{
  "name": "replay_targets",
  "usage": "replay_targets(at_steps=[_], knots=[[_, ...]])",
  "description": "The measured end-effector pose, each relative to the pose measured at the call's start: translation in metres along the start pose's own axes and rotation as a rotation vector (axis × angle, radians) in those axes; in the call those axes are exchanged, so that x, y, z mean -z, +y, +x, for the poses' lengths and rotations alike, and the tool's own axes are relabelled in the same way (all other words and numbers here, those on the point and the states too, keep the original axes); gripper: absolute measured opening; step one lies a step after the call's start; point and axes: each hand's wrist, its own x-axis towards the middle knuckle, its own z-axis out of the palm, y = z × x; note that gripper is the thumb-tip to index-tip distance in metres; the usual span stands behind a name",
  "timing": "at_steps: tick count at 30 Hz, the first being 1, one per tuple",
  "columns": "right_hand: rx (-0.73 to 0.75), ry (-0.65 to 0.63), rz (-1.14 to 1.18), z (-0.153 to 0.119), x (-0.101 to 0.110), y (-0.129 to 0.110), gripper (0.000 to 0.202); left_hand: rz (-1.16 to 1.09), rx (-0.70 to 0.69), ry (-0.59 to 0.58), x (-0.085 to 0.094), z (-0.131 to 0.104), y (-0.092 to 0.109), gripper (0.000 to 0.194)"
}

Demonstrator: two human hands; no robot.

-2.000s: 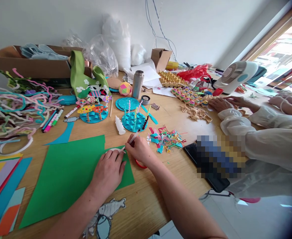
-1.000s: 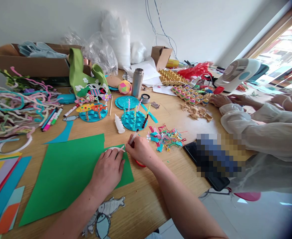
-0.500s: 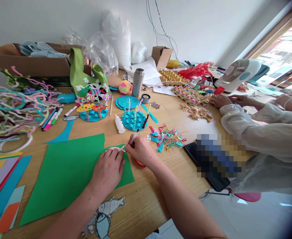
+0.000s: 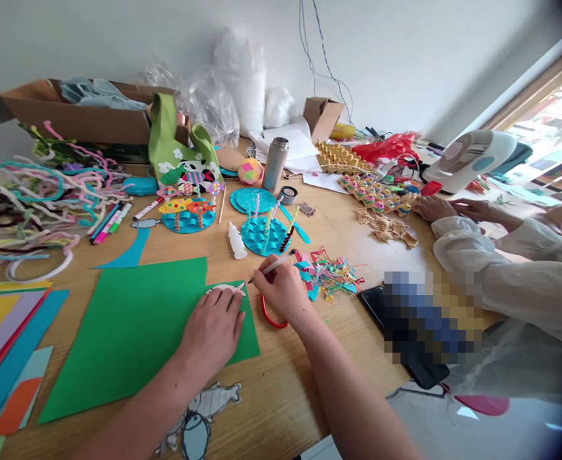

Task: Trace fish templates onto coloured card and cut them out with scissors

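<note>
My left hand (image 4: 213, 326) lies with its fingers flat on a white paper fish cutout (image 4: 236, 289), pressing it against a small green paper piece (image 4: 247, 329). Most of the cutout is hidden under those fingers. A pen (image 4: 277, 262) is pinched in my right hand (image 4: 283, 291), its tip close to the cutout's tail end. Beneath that hand shows the red handle of a tool (image 4: 272, 319), the rest of it covered. A large green sheet (image 4: 132, 332) spreads out to the left. Several drawn fish cutouts (image 4: 213, 399) lie near my left forearm.
Beyond my hands are a white glue bottle (image 4: 237, 241), blue paper discs with pipe-cleaner stems (image 4: 267, 235) and a metal flask (image 4: 276, 164). Paper scraps (image 4: 331, 271) and a phone (image 4: 424, 374) lie to the right, near another person's sleeves (image 4: 501, 255).
My right hand has drawn slightly right, away from the cutout, and the pen leans lower. More of the red handle shows. My left hand stays on the cutout; the view has shifted a little.
</note>
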Motion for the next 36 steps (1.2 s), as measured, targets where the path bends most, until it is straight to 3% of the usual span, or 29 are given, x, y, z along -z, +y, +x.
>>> replay_targets(at_steps=[9,15,20,27,36], knots=[[-0.054,-0.007,0.252,0.0,-0.003,-0.002,0.012,-0.019,0.041,0.06,-0.002,0.0,0.005,0.034],[-0.108,-0.108,0.479,0.001,-0.007,-0.002,0.022,0.048,0.05,0.091,-0.002,0.001,0.01,0.036],[-0.16,-0.256,0.573,0.007,-0.008,-0.017,0.028,0.049,0.084,0.079,-0.002,-0.002,0.013,0.036],[-0.006,-0.329,0.332,0.031,-0.024,-0.046,0.011,0.049,0.128,0.081,-0.004,-0.003,0.015,0.038],[0.141,-0.371,0.127,0.037,-0.05,-0.046,0.007,-0.05,0.154,0.079,-0.01,-0.002,0.015,0.034]])
